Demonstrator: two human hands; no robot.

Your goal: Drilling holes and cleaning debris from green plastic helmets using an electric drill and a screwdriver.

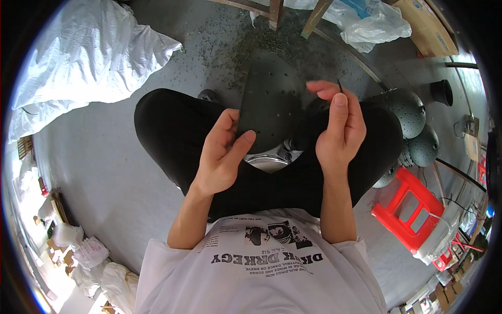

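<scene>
My left hand (222, 152) grips the near left edge of a dark grey-green, curved plastic piece (269, 104) dotted with small round holes. Its thumb lies on the surface and the fingers go behind the edge. The piece is tilted up above my lap, between my knees. Just right of it, apart from its surface, my right hand (340, 120) pinches a thin dark sliver (340, 83) between thumb and fingers; what kind of thing it is I cannot make out. A shiny round metal surface (267, 163) shows below the piece, partly hidden by it.
Small dark scraps (219, 52) litter the grey floor ahead. Similar perforated domes (409, 112) are piled by my right knee, near a black bucket (442, 92). A red plastic stool (410, 209) stands at the right. White sheeting (89, 57) lies far left; a cardboard box (426, 26) far right.
</scene>
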